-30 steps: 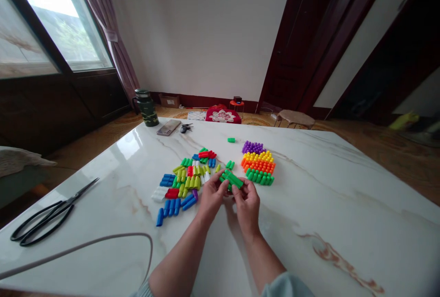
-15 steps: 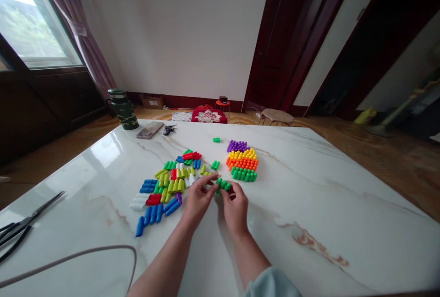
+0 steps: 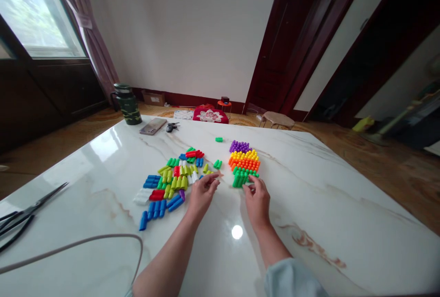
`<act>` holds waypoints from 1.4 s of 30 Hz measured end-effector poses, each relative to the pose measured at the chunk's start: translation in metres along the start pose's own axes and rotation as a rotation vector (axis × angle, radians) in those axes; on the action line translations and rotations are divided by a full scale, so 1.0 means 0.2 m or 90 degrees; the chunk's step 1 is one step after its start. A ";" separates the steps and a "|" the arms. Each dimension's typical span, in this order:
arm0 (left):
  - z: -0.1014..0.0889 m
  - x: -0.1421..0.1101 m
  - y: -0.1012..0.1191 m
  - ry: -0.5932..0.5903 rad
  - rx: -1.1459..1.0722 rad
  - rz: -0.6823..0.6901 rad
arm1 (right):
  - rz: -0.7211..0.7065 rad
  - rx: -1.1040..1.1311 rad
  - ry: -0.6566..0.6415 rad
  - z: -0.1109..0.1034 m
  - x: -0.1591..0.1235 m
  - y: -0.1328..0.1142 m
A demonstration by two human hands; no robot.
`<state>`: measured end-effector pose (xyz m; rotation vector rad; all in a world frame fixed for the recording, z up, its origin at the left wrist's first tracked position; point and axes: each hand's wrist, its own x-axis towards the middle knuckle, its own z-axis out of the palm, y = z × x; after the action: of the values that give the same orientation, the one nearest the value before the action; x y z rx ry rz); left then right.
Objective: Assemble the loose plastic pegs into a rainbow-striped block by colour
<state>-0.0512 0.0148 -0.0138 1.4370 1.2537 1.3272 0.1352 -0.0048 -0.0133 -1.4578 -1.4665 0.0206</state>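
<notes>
1. A person's right hand point(image 3: 258, 197) curls its thumb and fingers at the near edge of standing green pieces point(image 3: 239, 178); whether the fingertips pinch one or merely touch, one cannot tell.
2. The left hand point(image 3: 201, 195) hovers to the left of that grip, fingers loosely bent and parted, nothing visible between them.
3. Just beyond the right fingertips, orange pieces point(image 3: 244, 164), yellow pieces point(image 3: 244, 154) and purple pieces point(image 3: 239, 146) stand in bands behind the green.
4. The small, glossy pieces look like light, stiff plastic, unlikely to break but perhaps slippery; low on the sides of a joined strip appears the surest hold, since a push at the tops could tip it.
5. Left of the grip, past the left hand, blue pieces point(image 3: 157, 209), red pieces point(image 3: 157, 195) and white pieces point(image 3: 142, 196) lie among others on the marble-patterned table point(image 3: 302, 182).
6. Farther out, beyond the pieces and to the left, sit keys point(image 3: 170, 127), a phone point(image 3: 153, 126) and a camouflage flask point(image 3: 128, 107); scissors point(image 3: 32, 209) lie at far left.
</notes>
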 end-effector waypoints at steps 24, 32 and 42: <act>0.02 -0.05 0.03 -0.145 0.244 0.184 | -0.111 -0.264 -0.255 -0.03 -0.05 -0.15; 0.02 -0.06 0.03 -0.144 0.244 0.181 | -0.045 -0.284 -0.197 -0.02 -0.05 -0.12; 0.02 -0.05 0.03 -0.148 0.244 0.179 | -0.066 -0.271 -0.169 -0.03 -0.05 -0.11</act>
<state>-0.0458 0.0035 -0.0098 2.0369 1.2258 1.0895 0.1192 -0.0215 -0.0029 -1.7674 -1.8421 -0.1780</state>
